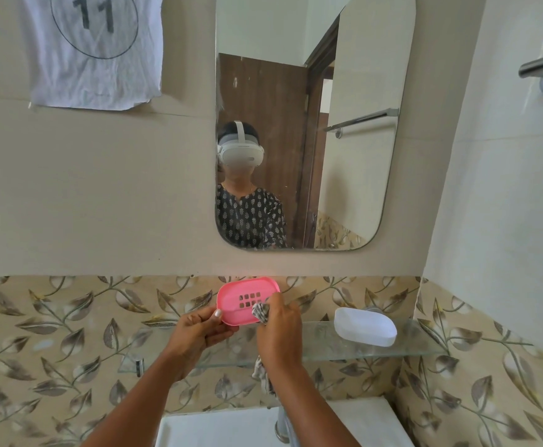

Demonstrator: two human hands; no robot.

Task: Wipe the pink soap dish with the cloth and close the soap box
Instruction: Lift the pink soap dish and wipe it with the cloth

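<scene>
Above the glass shelf (328, 353), left hand (196, 337) pinches pink soap dish (247, 300) tilted; right hand (280, 330) grips cloth (261, 312) against its lower-right edge; white lid (365, 325) lies right, nearer that hand.

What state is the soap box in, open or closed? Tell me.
Open: the pink soap dish is held up in the hands while the white lid sits apart on the glass shelf.

Place: a home bathroom
Signs: wall mirror (312, 124) far; glass shelf (418, 345) right; white sink (231, 427) near; leaf-patterned tiles (54, 333)
</scene>
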